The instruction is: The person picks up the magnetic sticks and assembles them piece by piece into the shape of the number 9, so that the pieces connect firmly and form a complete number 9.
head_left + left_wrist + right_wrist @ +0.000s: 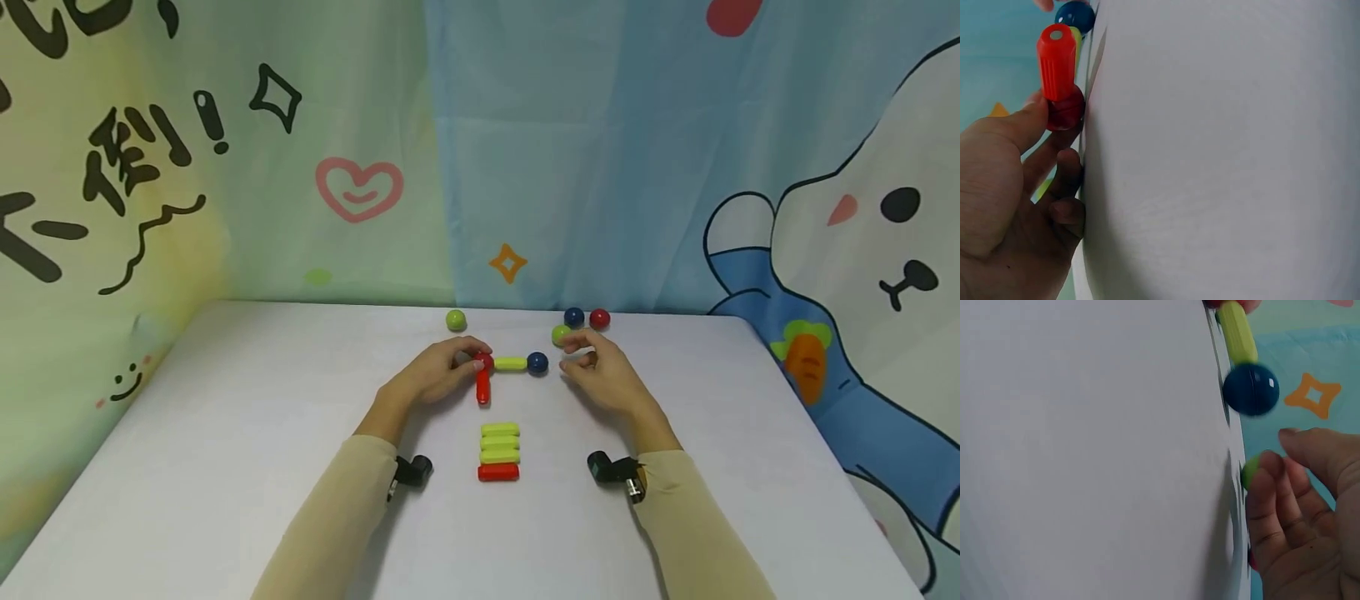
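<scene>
My left hand (435,373) pinches a red ball (1066,111) between thumb and fingers at the table's middle. From that ball a red rod (483,389) points toward me, its holed end showing in the left wrist view. A yellow-green rod (511,364) runs from the same ball rightward to a dark blue ball (537,363). My right hand (606,379) hovers right of the blue ball, apart from it, fingers loosely bent with nothing between thumb and fingertips. Just behind those fingers sits a green ball (559,335); whether they touch it I cannot tell.
Nearer me, several yellow-green rods (499,443) lie stacked in a column above a red rod (498,472). Along the back edge of the white table (247,400) are a green ball (456,320), a blue ball (573,317) and a red ball (599,319). A printed curtain hangs behind.
</scene>
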{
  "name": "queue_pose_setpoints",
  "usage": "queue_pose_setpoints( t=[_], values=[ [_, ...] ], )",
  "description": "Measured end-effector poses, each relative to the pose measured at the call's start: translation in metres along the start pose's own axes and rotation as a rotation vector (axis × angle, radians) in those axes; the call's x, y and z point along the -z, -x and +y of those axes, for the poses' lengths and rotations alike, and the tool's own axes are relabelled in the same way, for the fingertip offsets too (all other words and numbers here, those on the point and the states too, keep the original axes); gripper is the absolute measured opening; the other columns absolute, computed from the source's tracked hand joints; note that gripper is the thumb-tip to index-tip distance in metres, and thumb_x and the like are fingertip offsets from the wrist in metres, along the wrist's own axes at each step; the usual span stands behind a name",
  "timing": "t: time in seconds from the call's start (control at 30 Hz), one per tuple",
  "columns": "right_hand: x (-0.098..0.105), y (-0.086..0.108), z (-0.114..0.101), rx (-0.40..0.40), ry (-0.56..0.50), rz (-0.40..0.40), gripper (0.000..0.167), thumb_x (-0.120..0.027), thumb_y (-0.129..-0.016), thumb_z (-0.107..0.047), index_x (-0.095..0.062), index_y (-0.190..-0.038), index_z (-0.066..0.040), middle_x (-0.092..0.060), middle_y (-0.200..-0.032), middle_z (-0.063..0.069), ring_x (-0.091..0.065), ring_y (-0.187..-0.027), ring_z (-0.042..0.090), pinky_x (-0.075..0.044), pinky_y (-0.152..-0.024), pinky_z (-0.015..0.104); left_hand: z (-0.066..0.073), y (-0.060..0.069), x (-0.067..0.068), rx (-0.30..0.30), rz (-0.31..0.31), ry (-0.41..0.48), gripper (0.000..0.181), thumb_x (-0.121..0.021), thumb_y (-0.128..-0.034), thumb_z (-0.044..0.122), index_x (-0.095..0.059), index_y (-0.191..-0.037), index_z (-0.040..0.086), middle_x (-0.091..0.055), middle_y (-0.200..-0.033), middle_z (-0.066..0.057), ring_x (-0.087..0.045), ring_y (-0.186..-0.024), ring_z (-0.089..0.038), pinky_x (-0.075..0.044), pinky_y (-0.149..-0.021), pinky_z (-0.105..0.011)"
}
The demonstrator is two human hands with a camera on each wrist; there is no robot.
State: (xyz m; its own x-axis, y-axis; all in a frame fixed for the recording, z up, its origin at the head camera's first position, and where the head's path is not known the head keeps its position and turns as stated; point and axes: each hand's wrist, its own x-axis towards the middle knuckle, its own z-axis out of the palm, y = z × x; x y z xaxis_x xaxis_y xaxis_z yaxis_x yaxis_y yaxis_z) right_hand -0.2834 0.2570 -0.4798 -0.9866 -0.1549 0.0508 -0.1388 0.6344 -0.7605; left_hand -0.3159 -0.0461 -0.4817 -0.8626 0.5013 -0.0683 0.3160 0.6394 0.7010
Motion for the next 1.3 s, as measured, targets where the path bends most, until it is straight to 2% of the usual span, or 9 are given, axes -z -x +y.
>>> queue_pose_setpoints(
  t=[0.2,0.3,0.53,0.67,0.73,0.83,0.93,1.13,1.3],
  values=[
    [0.014,-0.008,0.006,0.024,0.015,0.075,0.039,-0.065,-0.099,-0.008,-0.055,-0.136,-0.003,-0.059,-0.126,0.019,-0.064,-0.098,0.031,-0.053,-0.079,0.03,-0.002,-0.001,0.003,-0.017,-0.02,-0.003,0.03,-0.059,-0.1055,0.027,-0.062,-0.135,0.027,-0.063,-0.129,0.002,-0.059,-0.109,-0.02,-0.047,-0.107,-0.043],
    [0.019,-0.012,0.009,0.027,0.033,0.101,0.041,-0.065,-0.099,-0.009,-0.055,-0.138,-0.002,-0.059,-0.126,0.02,-0.064,-0.098,0.032,-0.052,-0.08,0.028,-0.004,0.0,0.004,-0.01,-0.024,0.006,0.03,-0.059,-0.1054,0.027,-0.062,-0.135,0.028,-0.063,-0.129,0.003,-0.06,-0.108,-0.02,-0.048,-0.105,-0.043],
    [0.033,-0.021,0.015,-0.011,0.06,0.131,0.047,-0.066,-0.099,-0.014,-0.05,-0.143,-0.006,-0.053,-0.137,0.02,-0.063,-0.105,0.032,-0.051,-0.076,0.021,-0.003,-0.001,0.006,0.01,-0.008,0.026,0.028,-0.06,-0.1047,0.026,-0.063,-0.133,0.029,-0.064,-0.127,0.003,-0.06,-0.107,-0.02,-0.049,-0.103,-0.042],
    [0.038,-0.024,0.02,-0.009,0.095,0.156,0.051,-0.067,-0.098,-0.011,-0.048,-0.145,-0.003,-0.046,-0.142,0.024,-0.064,-0.102,0.034,-0.048,-0.074,0.017,-0.002,-0.002,0.004,0.003,-0.024,0.045,0.029,-0.059,-0.1052,0.027,-0.063,-0.134,0.028,-0.064,-0.13,0.001,-0.06,-0.108,-0.021,-0.048,-0.104,-0.043],
    [0.038,-0.027,0.023,-0.01,0.129,0.151,0.055,-0.067,-0.098,-0.011,-0.045,-0.148,-0.002,-0.043,-0.143,0.027,-0.064,-0.1,0.033,-0.049,-0.077,0.022,-0.002,-0.002,0.004,0.006,-0.029,0.055,0.029,-0.058,-0.1053,0.027,-0.063,-0.134,0.028,-0.063,-0.13,0.001,-0.06,-0.108,-0.021,-0.048,-0.104,-0.044],
    [0.037,-0.034,0.027,-0.017,0.159,0.136,0.062,-0.067,-0.097,-0.014,-0.041,-0.152,-0.002,-0.039,-0.145,0.029,-0.063,-0.097,0.033,-0.051,-0.083,0.034,-0.003,-0.001,0.004,0.027,-0.018,0.064,0.029,-0.059,-0.1052,0.027,-0.063,-0.133,0.029,-0.064,-0.13,0.003,-0.06,-0.109,-0.021,-0.048,-0.104,-0.044],
    [0.037,-0.042,0.031,-0.036,0.17,0.132,0.066,-0.067,-0.098,-0.018,-0.037,-0.155,-0.003,-0.038,-0.145,0.03,-0.062,-0.097,0.032,-0.049,-0.088,0.044,-0.005,0.001,0.003,0.033,-0.007,0.074,0.03,-0.059,-0.1052,0.026,-0.063,-0.135,0.028,-0.064,-0.13,0.003,-0.06,-0.11,-0.02,-0.048,-0.105,-0.044],
    [0.043,-0.047,0.04,-0.094,0.186,0.114,0.07,-0.066,-0.098,-0.019,-0.032,-0.157,-0.001,-0.036,-0.153,0.032,-0.055,-0.1,0.035,-0.044,-0.093,0.052,-0.004,-0.001,-0.001,0.011,-0.034,0.092,0.033,-0.056,-0.1064,0.027,-0.06,-0.139,0.026,-0.063,-0.131,0.003,-0.061,-0.112,-0.02,-0.049,-0.104,-0.042],
    [0.039,-0.053,0.041,-0.11,0.178,0.083,0.069,-0.064,-0.099,-0.022,-0.032,-0.156,-0.001,-0.036,-0.156,0.031,-0.055,-0.108,0.039,-0.044,-0.098,0.057,-0.006,0.002,0.002,0.053,-0.018,0.082,0.033,-0.056,-0.1065,0.028,-0.06,-0.139,0.028,-0.064,-0.128,0.004,-0.06,-0.11,-0.019,-0.05,-0.103,-0.04]
  ],
)
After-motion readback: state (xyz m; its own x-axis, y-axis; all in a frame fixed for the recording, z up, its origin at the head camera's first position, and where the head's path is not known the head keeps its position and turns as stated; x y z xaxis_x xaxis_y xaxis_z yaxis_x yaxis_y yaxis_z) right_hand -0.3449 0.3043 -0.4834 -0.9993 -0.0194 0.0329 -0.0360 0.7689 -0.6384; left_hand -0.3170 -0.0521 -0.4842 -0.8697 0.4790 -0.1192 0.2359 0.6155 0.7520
